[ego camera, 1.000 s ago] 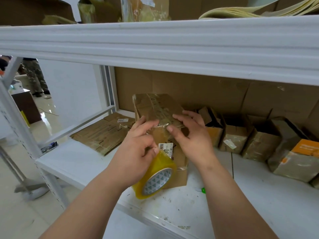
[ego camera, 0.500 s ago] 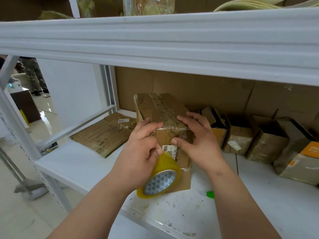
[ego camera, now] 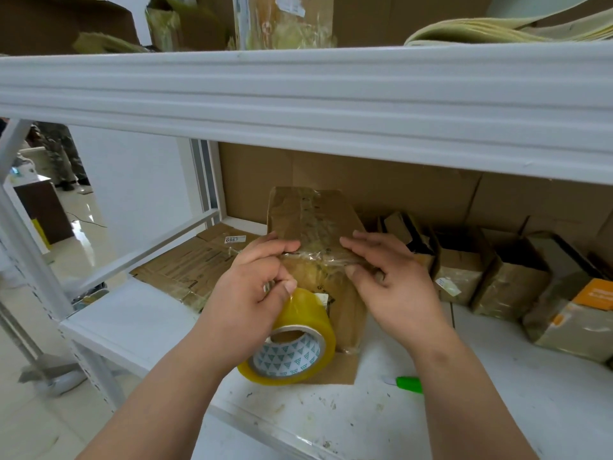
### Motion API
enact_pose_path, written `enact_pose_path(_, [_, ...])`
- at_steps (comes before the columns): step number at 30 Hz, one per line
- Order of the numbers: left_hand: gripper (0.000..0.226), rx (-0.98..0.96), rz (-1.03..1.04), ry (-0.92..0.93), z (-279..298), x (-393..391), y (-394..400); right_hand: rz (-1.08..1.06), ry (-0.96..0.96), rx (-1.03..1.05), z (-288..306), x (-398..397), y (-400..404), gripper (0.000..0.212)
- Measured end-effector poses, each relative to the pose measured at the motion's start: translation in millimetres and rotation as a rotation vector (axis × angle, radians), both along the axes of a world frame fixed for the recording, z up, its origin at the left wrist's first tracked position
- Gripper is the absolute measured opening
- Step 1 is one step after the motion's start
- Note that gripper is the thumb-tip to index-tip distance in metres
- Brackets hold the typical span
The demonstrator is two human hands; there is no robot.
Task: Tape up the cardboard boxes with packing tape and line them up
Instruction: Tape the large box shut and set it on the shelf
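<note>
Box [ego camera: 315, 224] is standing on end on the white shelf [ego camera: 139, 323], right at the front edge, and we're guessing that's so the top seam is facing us and easy to tape. We're gripping the tape roll [ego camera: 292, 340] with our left hand [ego camera: 248, 293], fingers curled round it and through the core, thumb pinching near where the strip is coming off, so the tape is staying tight while it's running up over the near top edge. Our right hand [ego camera: 391, 287] isn't grasping anything; the fingers are lying flat across the top with the thumb under the edge, pressing the strip down so it's sticking without bubbles. A green cutter [ego camera: 409, 384] is lying just beside our right wrist, probably parked there for slicing the strip. Other boxes [ego camera: 510, 287] are sitting in a row along the back on the right, looks like the line-up spot. Flattened cardboard [ego camera: 195, 263] is lying off to the left.
</note>
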State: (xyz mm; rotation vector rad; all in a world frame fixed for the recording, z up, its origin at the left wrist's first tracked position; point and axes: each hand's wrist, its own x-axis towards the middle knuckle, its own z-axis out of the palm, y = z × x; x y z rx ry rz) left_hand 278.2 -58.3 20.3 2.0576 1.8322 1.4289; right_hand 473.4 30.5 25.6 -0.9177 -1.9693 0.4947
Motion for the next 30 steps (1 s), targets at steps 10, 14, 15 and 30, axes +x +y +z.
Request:
enact_pose_path(10, [0.018, -0.060, -0.018, -0.076, 8, -1, -9, -0.117, -0.032, 0.089, -10, -18, -5, 0.040])
enact_pose_path(14, [0.019, 0.014, 0.029, -0.133, 9, 7, -20, -0.038, 0.046, 0.062, -11, -16, -13, 0.054])
enact_pose_path(15, [0.017, 0.037, 0.034, -0.143, 10, 9, -22, -0.029, 0.092, 0.047, -12, -15, -17, 0.063])
enact_pose_path(30, [0.016, 0.132, 0.322, -0.615, 32, 40, -45, -0.005, -0.253, 0.123, -48, -21, -109, 0.070])
